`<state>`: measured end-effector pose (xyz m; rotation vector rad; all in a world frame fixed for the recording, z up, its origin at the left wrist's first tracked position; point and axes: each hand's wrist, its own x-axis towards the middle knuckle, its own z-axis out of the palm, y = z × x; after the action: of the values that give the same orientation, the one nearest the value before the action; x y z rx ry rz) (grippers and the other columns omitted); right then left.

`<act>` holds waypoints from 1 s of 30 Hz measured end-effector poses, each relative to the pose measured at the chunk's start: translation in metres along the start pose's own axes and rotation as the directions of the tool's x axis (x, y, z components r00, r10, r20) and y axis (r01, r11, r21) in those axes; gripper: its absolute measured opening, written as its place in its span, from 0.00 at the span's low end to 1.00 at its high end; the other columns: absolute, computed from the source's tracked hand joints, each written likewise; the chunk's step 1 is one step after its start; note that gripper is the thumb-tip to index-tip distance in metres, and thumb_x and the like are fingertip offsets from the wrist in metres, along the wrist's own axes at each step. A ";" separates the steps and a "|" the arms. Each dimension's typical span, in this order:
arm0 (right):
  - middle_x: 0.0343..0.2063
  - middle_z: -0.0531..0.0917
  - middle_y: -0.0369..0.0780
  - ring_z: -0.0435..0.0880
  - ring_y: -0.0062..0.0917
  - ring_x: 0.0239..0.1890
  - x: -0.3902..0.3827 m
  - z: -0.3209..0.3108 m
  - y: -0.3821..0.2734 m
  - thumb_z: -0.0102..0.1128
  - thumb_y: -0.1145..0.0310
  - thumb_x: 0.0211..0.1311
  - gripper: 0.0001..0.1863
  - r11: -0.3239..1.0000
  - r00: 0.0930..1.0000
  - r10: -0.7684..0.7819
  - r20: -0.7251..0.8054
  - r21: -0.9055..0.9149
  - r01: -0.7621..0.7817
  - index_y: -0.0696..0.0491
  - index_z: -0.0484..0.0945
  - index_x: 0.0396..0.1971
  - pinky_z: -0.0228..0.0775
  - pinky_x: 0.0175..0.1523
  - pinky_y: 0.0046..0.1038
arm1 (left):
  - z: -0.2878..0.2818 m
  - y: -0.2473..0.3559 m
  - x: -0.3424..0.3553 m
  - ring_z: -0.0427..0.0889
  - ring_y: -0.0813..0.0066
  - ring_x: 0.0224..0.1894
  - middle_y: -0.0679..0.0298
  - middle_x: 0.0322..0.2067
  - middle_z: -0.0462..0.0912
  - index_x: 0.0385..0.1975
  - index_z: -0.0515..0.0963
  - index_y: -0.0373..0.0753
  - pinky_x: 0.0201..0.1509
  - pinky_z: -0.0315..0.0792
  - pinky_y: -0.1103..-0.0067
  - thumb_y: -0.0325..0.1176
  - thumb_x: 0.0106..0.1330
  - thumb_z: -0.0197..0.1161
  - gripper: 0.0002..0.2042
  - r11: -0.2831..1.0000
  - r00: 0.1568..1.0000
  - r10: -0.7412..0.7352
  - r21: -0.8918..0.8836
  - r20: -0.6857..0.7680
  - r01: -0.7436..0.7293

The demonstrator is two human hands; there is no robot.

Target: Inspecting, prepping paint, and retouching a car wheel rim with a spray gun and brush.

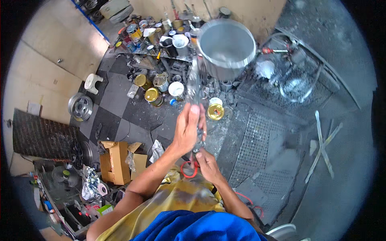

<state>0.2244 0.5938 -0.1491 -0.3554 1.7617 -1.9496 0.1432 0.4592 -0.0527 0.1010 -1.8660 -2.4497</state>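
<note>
Upright in front of my body is a long silvery tool (193, 86), blurred, which looks like a spray gun. My left hand (187, 130) is closed around its middle, thumb pointing up along it. Lower down, my right hand (209, 165) closes on its bottom end, where a red hose (189, 176) makes a loop. Fingers and palms hide much of the tool's body. Just beyond its upper end stands a large silvery round barrel (227, 50), like a wheel rim, with its open side up.
Paint cans and cups (181, 42) crowd a low shelf, and more cans (152, 96) stand on the checkered floor. At left are a wheel rim (80, 107), a white stool (93, 83) and a cardboard box (116, 162). A perforated mat (253, 140) lies at right.
</note>
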 end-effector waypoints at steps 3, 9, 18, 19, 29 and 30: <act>0.39 0.78 0.40 0.80 0.25 0.40 0.032 -0.006 0.015 0.44 0.54 0.79 0.24 0.969 0.994 -0.103 -0.044 -0.229 0.091 0.59 0.74 0.58 0.72 0.46 0.30 | -0.043 -0.021 -0.003 0.72 0.80 0.16 0.68 0.19 0.69 0.43 0.68 0.36 0.18 0.69 0.80 0.48 0.79 0.50 0.17 0.976 0.996 -0.091 0.199 -0.015 0.092; 0.47 0.79 0.43 0.82 0.26 0.47 0.120 0.025 -0.024 0.60 0.70 0.69 0.21 0.988 0.945 -0.109 -0.308 -0.138 0.069 0.60 0.73 0.60 0.75 0.53 0.30 | -0.130 -0.056 0.013 0.75 0.82 0.18 0.65 0.18 0.75 0.40 0.70 0.34 0.20 0.67 0.77 0.40 0.74 0.60 0.14 0.958 0.977 -0.207 0.191 -0.057 0.215; 0.40 0.83 0.47 0.84 0.37 0.42 0.236 0.120 -0.027 0.63 0.72 0.62 0.17 0.855 0.959 -0.049 -0.279 -0.508 -0.104 0.60 0.75 0.50 0.75 0.50 0.36 | -0.261 -0.087 0.046 0.80 0.53 0.33 0.45 0.35 0.81 0.57 0.64 0.32 0.42 0.73 0.66 0.29 0.70 0.57 0.18 0.911 0.974 -0.113 0.412 0.196 0.023; 0.40 0.83 0.48 0.84 0.40 0.43 0.242 0.125 -0.023 0.62 0.72 0.63 0.17 0.841 0.962 -0.037 -0.272 -0.529 -0.117 0.60 0.75 0.50 0.74 0.51 0.37 | -0.272 -0.079 0.052 0.80 0.55 0.35 0.46 0.36 0.80 0.57 0.64 0.33 0.44 0.73 0.67 0.28 0.69 0.57 0.19 0.905 0.954 -0.203 0.415 0.222 0.096; 0.48 0.78 0.53 0.77 0.52 0.53 0.308 0.157 0.010 0.59 0.75 0.62 0.22 0.772 0.996 0.065 -0.060 -0.630 -0.089 0.60 0.70 0.57 0.70 0.57 0.42 | -0.352 -0.058 0.080 0.72 0.69 0.57 0.57 0.53 0.72 0.61 0.61 0.37 0.63 0.67 0.71 0.39 0.73 0.55 0.21 0.937 0.935 -0.345 -0.031 0.080 0.349; 0.48 0.78 0.53 0.77 0.52 0.53 0.313 0.156 0.023 0.59 0.75 0.62 0.22 0.771 0.996 0.062 -0.066 -0.630 -0.089 0.60 0.70 0.57 0.70 0.57 0.42 | -0.354 -0.059 0.085 0.71 0.71 0.56 0.59 0.53 0.71 0.61 0.61 0.38 0.63 0.65 0.73 0.42 0.74 0.55 0.22 0.934 0.937 -0.344 -0.084 0.055 0.348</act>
<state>0.0411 0.2982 -0.1901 -0.4563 2.3932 -1.2514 0.0896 0.1274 -0.2043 0.4145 -1.8858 -2.7786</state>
